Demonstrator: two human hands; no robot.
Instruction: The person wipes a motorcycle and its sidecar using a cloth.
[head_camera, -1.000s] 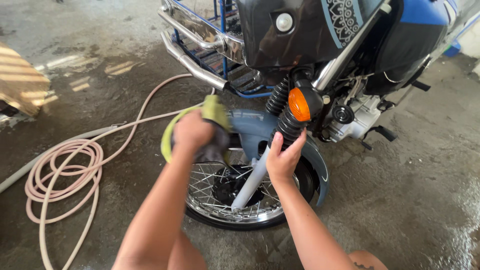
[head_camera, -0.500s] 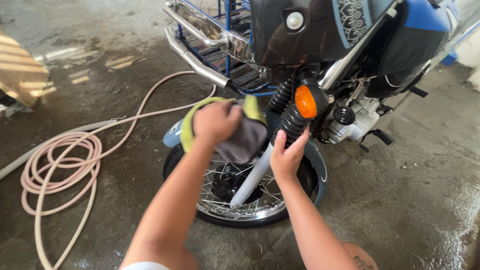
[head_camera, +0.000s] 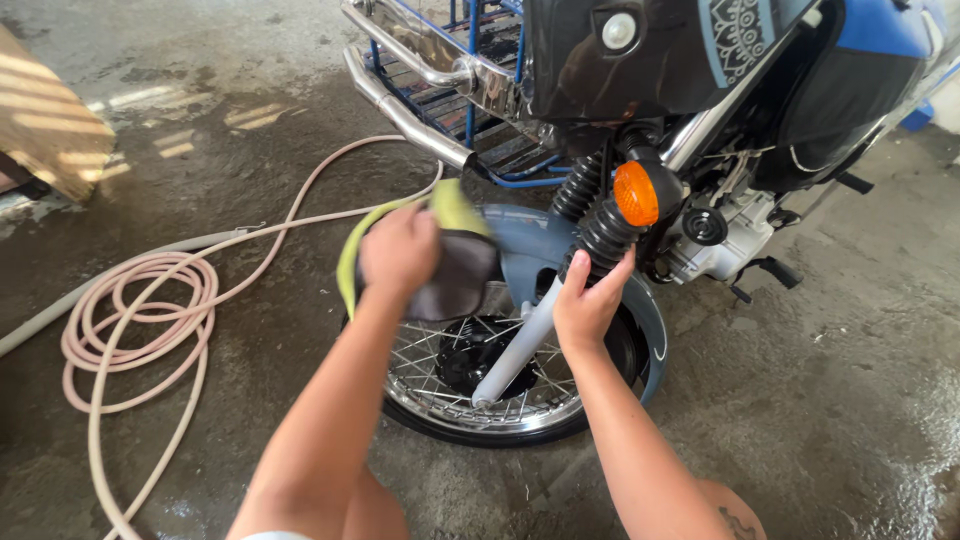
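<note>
My left hand (head_camera: 398, 252) presses a grey-and-yellow cloth (head_camera: 450, 270) onto the blue front fender (head_camera: 525, 245), while my right hand (head_camera: 590, 305) grips the silver fork leg (head_camera: 515, 350), whose long axis slants down-left toward the spoked wheel's hub (head_camera: 470, 365).

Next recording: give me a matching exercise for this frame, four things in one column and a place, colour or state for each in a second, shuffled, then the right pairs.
Things:
1. cloth
2. hose
3. turn signal
4. fork tube

Place, colour or state:
A. coiled on the wet concrete floor
B. orange, beside the black fork boot
C. grey with a yellow-green edge, pressed on the front mudguard by the left hand
D. pale grey, gripped near its top by the right hand

Pairs: 1-C, 2-A, 3-B, 4-D
</note>
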